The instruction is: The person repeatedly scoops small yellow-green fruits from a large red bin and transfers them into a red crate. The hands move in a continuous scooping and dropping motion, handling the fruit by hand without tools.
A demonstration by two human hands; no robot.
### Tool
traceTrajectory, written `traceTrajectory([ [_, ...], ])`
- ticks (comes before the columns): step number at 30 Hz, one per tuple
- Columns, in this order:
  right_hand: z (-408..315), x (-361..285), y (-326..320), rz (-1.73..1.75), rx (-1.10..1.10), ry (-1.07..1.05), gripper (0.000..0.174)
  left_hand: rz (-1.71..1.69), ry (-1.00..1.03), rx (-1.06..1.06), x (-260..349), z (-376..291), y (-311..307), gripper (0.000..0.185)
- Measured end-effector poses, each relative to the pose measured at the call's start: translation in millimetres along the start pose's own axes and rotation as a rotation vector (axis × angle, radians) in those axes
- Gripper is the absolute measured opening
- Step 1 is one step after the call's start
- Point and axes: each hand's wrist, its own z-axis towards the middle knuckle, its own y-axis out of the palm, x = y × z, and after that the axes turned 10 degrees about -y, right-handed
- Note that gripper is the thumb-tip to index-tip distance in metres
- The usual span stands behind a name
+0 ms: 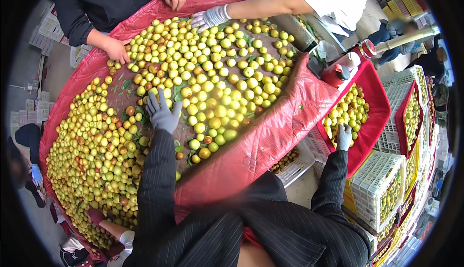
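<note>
Many yellow-green jujube fruits, some with red-brown patches, cover a table with a padded red plastic rim. My left hand, in a grey glove, lies palm down with fingers spread over the middle of the table, among fruits and green leaves. On the right, my right hand, gloved in light grey, is over jujubes in a red-lined crate; its fingers are bent, and whether a fruit is in them is hidden.
Across the table are a co-worker's bare hands and another's gloved hand. A maroon-gloved hand reaches in at lower left. A red flask and a phone rest by the rim. Stacked white crates of fruit stand right.
</note>
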Motion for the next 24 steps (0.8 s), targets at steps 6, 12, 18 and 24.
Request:
traceTrajectory([
  [6,-55,-200,-13,0.134,0.074,-0.342,0.044,0.164,0.067,-0.258,42,68,-2,0.080],
  [12,-129,-323,-2,0.276,-0.238,-0.930,0.037,0.060,0.282,-0.306,150,31,22,0.077],
  [18,-126,-307,12,0.282,-0.258,-0.855,0.033,-0.143,0.798,-0.415,175,-73,7,0.062],
  [24,-127,-309,14,0.301,-0.253,-0.828,0.029,0.076,1.165,-0.128,106,-83,17,0.051],
])
